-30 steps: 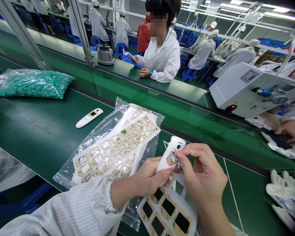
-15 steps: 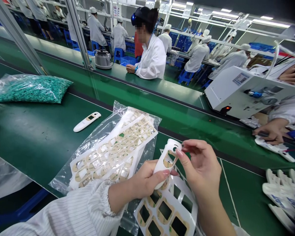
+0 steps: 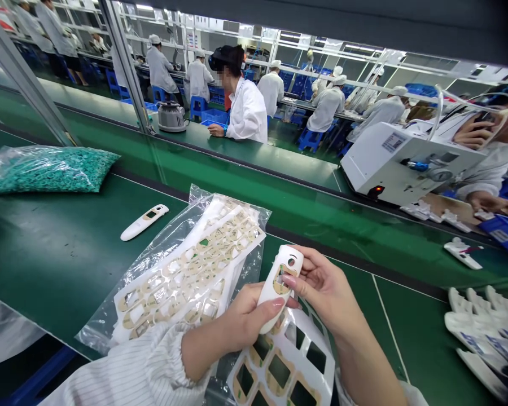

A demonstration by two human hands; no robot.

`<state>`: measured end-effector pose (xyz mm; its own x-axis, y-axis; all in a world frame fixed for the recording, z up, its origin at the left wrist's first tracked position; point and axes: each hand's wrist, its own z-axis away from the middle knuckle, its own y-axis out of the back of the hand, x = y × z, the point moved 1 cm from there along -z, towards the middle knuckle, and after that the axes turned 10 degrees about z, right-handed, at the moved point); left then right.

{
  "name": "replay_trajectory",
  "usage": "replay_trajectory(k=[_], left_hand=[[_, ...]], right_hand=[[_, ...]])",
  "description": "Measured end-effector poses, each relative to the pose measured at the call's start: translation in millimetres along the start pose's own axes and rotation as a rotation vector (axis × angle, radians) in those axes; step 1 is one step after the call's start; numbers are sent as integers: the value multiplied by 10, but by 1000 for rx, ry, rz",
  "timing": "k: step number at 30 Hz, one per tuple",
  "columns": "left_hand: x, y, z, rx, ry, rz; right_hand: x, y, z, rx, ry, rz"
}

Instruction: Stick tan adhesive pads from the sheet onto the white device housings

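Observation:
My left hand (image 3: 248, 316) is closed around the lower part of a white plastic device housing (image 3: 269, 292), thumb on top. The housing is tilted, with a window and a round hole near its upper end. A tan adhesive frame (image 3: 279, 286) lies around the window. My right hand (image 3: 325, 285) grips the upper end, its thumb pressing on the adhesive frame and its fingers behind the housing. Below both hands is a sheet of die-cut adhesive frames (image 3: 275, 389), with several cut-outs. To the left, more adhesive sheets (image 3: 182, 270) lie on a clear plastic bag (image 3: 105, 313).
A similar white housing (image 3: 141, 225) lies on the green table (image 3: 46, 248). A bag of teal parts (image 3: 68, 169) sits at far left. White housings (image 3: 474, 332) are lined up at right. Across the divider stand a white machine (image 3: 406, 160) and a co-worker (image 3: 245, 110).
My right thumb has come down onto the adhesive frame and the fingers have closed around the housing's upper end. The view has shifted slightly. Across the divider, the hand at right has moved.

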<state>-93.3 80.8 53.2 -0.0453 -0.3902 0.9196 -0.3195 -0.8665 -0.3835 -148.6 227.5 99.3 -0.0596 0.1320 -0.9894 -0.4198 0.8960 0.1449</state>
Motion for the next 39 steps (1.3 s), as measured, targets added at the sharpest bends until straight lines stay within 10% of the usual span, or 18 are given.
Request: replay_trajectory(k=[24, 29, 39], left_hand=[[-60, -12, -28, -38, -74, -105], [-190, 1, -37, 55, 217, 135], [-319, 5, -81, 162, 291, 94]], right_hand=[[164, -172, -31, 342, -35, 328], [221, -95, -107, 230, -78, 240], [426, 61, -187, -57, -188, 41]])
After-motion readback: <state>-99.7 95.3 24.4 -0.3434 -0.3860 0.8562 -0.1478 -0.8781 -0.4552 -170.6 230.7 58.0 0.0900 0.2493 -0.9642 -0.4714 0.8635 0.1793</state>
